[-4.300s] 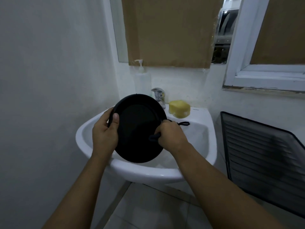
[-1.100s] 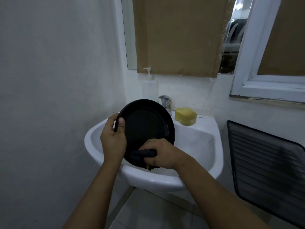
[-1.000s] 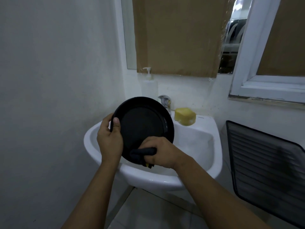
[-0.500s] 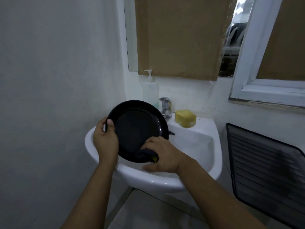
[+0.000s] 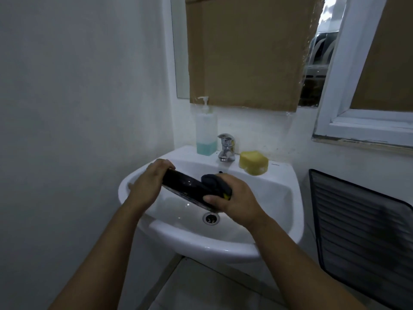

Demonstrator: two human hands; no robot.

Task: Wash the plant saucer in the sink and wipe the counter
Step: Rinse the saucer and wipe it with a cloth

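Note:
The black round plant saucer [image 5: 182, 186] lies tilted almost flat over the bowl of the white sink [image 5: 277, 198]. My left hand [image 5: 149, 183] grips its left rim. My right hand [image 5: 234, 198] is closed on a dark scrub pad with a yellow side [image 5: 215, 183], which it presses against the saucer's right part. The saucer's right edge is hidden under that hand. The drain [image 5: 210, 218] shows just below the saucer.
A chrome tap [image 5: 226, 147] stands at the back of the sink, with a soap pump bottle [image 5: 206, 130] to its left and a yellow sponge [image 5: 253, 162] to its right. A white wall is close on the left. A dark slatted panel [image 5: 362, 231] leans at the right.
The saucer has gone from upright, facing me, to nearly flat and lower in the sink. Both hands dropped with it, and the pad now sits on its upper right part.

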